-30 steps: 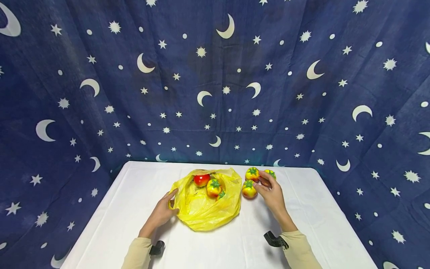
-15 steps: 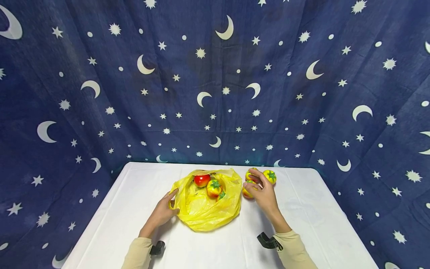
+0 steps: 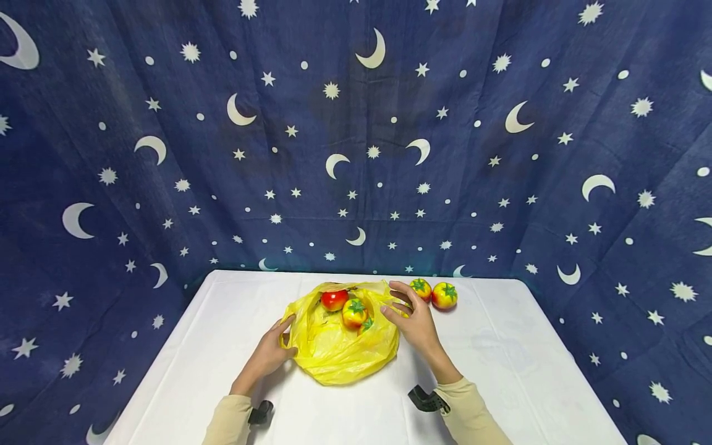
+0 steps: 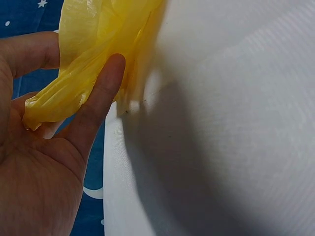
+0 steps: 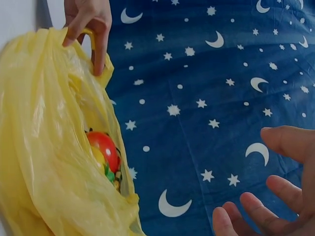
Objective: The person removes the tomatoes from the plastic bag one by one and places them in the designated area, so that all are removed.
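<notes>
The yellow plastic bag [image 3: 339, 366] lay with its mouth wide. The left hand [image 3: 269, 353] held its edge, just as before. The right hand [image 3: 417, 326] had moved from the loose fruit to the bag's right side, so both hands were by it. The head view hid its grip; the right wrist view showed its fingers wide, with nothing in them. Inside sat a red fruit [image 3: 334, 301] and a yellow-and-red fruit [image 3: 355, 314]; outside, two leafy-topped fruits [image 3: 444, 297] showed now, not three
</notes>
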### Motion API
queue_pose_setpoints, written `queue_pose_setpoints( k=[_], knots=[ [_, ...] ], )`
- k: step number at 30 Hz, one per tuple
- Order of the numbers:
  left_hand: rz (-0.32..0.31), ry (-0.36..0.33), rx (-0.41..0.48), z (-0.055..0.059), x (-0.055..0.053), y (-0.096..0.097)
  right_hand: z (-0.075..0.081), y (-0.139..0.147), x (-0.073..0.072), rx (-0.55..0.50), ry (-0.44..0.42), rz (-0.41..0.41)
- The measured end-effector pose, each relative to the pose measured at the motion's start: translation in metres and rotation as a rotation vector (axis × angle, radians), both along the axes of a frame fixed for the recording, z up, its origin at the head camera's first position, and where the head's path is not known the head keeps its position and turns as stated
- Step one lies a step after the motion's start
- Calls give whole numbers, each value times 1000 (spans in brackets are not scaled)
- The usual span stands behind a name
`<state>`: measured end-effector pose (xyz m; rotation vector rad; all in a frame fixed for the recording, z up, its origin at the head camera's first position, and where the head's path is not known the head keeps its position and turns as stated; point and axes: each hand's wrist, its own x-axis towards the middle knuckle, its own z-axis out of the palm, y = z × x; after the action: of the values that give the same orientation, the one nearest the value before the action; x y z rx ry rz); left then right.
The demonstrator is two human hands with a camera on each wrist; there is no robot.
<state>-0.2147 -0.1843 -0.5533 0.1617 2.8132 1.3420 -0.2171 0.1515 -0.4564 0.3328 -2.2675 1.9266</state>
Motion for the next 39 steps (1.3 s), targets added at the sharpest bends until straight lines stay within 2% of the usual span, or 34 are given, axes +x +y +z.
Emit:
queue_pose_setpoints(
  k=[7, 16, 24, 29, 39],
  knots=[
    [5, 13, 1, 1, 0, 0, -6, -15, -4, -23, -20, 44],
    [12, 7, 0, 0, 2, -1, -25, -30, -11, -11, -107, 81],
    [14, 2, 6, 2, 2, 0, -32, -37, -19, 8, -101, 94],
    [10, 12, 4, 1, 3, -1, -37, -41, -25, 33, -105, 96],
    [3, 15, 10, -1, 3, 0, -41, -46, -42, 174, -150, 71]
  ],
)
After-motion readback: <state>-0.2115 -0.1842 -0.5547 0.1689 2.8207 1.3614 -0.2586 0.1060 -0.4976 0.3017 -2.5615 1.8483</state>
